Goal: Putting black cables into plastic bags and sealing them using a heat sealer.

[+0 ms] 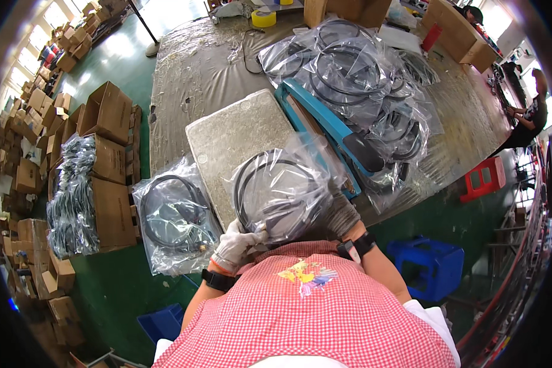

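A coil of black hose in a clear plastic bag (282, 191) is in front of me, over the lower right of a pale speckled slab (227, 132). My left hand (236, 245), in a white glove, is closed on the bag's lower left edge. At its right edge is my right hand (345, 216), in a dark grey glove; its fingers are mostly hidden by plastic and shadow. Just beyond lies a long teal bag sealer (328, 116) with a black-ended arm. Left of the slab rests another bagged hose coil (175, 214) with a brass-coloured fitting.
More bagged coils (356, 73) are heaped on the worn table (193, 80) behind the sealer. Yellow tape (264, 18) lies at the far edge. Cartons (113, 208) stand left, one heaped with bags. A blue stool (429, 267) and red stool (483, 179) are right, near another person (533, 110).
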The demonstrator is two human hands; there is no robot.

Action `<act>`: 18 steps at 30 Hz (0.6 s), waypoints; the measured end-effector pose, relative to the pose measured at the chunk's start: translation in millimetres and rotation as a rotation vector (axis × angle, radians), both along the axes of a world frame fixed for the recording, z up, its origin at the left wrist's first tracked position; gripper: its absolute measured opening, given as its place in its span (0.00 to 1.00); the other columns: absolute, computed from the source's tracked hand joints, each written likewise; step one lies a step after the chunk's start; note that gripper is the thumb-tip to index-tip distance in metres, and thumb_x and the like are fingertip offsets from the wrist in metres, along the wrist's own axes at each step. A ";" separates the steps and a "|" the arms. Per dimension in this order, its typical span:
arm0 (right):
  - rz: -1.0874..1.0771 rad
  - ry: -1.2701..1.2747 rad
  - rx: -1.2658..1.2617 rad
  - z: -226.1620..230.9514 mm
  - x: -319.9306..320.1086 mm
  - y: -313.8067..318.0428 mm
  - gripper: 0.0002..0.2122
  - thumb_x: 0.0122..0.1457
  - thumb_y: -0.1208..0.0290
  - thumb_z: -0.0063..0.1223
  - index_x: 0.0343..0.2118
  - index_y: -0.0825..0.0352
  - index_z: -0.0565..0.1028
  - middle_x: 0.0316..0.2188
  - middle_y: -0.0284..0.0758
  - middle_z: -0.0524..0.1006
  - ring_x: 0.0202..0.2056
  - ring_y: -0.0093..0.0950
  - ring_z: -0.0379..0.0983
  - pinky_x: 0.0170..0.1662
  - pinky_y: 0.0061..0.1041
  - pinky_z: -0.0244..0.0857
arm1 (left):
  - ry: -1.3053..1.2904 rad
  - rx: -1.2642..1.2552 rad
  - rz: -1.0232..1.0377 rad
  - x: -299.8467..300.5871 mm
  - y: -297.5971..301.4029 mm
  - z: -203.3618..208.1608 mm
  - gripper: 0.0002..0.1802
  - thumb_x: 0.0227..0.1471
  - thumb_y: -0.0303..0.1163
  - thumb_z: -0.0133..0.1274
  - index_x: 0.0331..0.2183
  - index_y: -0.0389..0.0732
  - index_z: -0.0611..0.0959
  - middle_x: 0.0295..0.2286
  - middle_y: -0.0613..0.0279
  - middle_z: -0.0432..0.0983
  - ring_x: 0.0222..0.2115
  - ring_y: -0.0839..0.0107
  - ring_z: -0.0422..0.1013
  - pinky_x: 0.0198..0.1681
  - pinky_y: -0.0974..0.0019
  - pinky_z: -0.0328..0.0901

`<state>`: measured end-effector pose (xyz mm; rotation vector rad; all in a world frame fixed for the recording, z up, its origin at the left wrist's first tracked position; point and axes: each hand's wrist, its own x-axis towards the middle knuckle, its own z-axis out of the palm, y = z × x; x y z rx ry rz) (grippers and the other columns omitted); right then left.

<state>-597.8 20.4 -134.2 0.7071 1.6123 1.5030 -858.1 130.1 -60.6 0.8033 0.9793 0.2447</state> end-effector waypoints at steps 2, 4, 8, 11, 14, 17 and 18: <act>-0.055 0.590 -0.105 2.9 5.4 -9.5 0.17 0.54 0.65 0.56 0.45 0.65 0.70 0.40 0.29 0.74 0.39 0.22 0.70 0.44 0.21 0.66 | 0.073 0.024 -0.186 -5.8 7.6 -1.6 0.18 0.39 0.23 0.61 0.36 0.33 0.76 0.27 0.60 0.76 0.24 0.74 0.72 0.24 0.74 0.67; -0.068 0.910 -0.147 14.0 2.5 -7.7 0.16 0.55 0.65 0.55 0.45 0.64 0.70 0.38 0.29 0.74 0.36 0.22 0.71 0.41 0.22 0.69 | 0.037 0.025 -0.120 -12.0 -0.3 -23.2 0.19 0.39 0.23 0.61 0.37 0.33 0.76 0.27 0.60 0.76 0.24 0.74 0.72 0.25 0.74 0.66; -0.533 3.325 0.142 7.5 -10.5 28.6 0.16 0.51 0.66 0.58 0.42 0.67 0.72 0.33 0.36 0.77 0.32 0.32 0.75 0.34 0.31 0.69 | 0.007 0.029 -0.096 -0.1 -1.2 1.6 0.21 0.39 0.23 0.61 0.39 0.31 0.76 0.29 0.60 0.77 0.25 0.74 0.72 0.28 0.73 0.67; -0.821 2.538 0.297 0.9 -1.9 36.2 0.19 0.47 0.65 0.59 0.40 0.69 0.72 0.32 0.45 0.76 0.35 0.40 0.74 0.37 0.35 0.68 | 0.127 0.021 -0.203 5.1 1.7 7.7 0.26 0.40 0.28 0.61 0.43 0.32 0.73 0.31 0.57 0.77 0.28 0.71 0.72 0.34 0.70 0.68; -0.702 2.430 0.431 12.8 -6.2 28.6 0.19 0.46 0.65 0.59 0.40 0.68 0.71 0.32 0.46 0.76 0.36 0.43 0.73 0.39 0.37 0.66 | 0.591 1.063 -0.077 4.9 -1.0 6.7 0.34 0.41 0.32 0.60 0.50 0.35 0.66 0.38 0.50 0.72 0.35 0.65 0.72 0.37 0.64 0.69; -0.626 2.346 0.568 -2.1 2.8 13.2 0.17 0.49 0.64 0.57 0.40 0.67 0.72 0.30 0.46 0.76 0.34 0.43 0.73 0.40 0.35 0.66 | 0.563 1.381 -0.168 39.1 26.1 19.4 0.34 0.42 0.39 0.59 0.51 0.41 0.66 0.47 0.48 0.65 0.43 0.53 0.69 0.44 0.56 0.66; -0.622 2.568 0.623 -9.8 8.5 8.0 0.15 0.50 0.65 0.56 0.38 0.68 0.72 0.29 0.44 0.76 0.32 0.39 0.73 0.38 0.32 0.66 | 0.564 1.376 -0.163 53.5 30.7 20.2 0.34 0.42 0.39 0.59 0.51 0.41 0.66 0.47 0.48 0.65 0.43 0.53 0.69 0.44 0.56 0.66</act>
